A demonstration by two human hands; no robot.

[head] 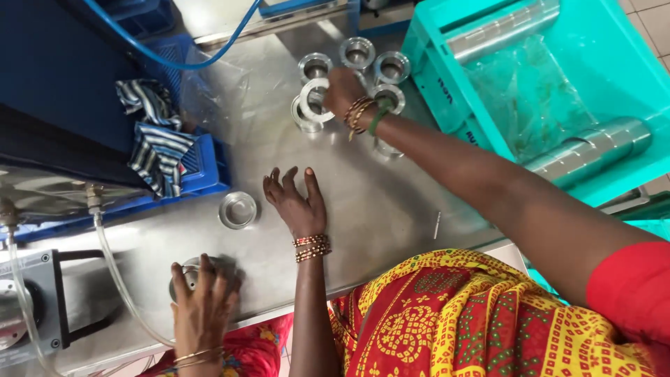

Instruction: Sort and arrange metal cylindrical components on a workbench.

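Note:
My right hand reaches across the steel table and grips a metal ring tilted on edge. That ring sits among several similar rings, such as one at the far end and another beside it. My left hand hovers open over the table, fingers spread and holding nothing. A single shallow ring lies just left of it. Another person's hand at the lower left covers one more metal part.
A turquoise crate at the right holds a plastic bag and metal cylinders. A striped cloth lies over a blue crate at the left. A clear tube, a blue hose and a small pin are nearby.

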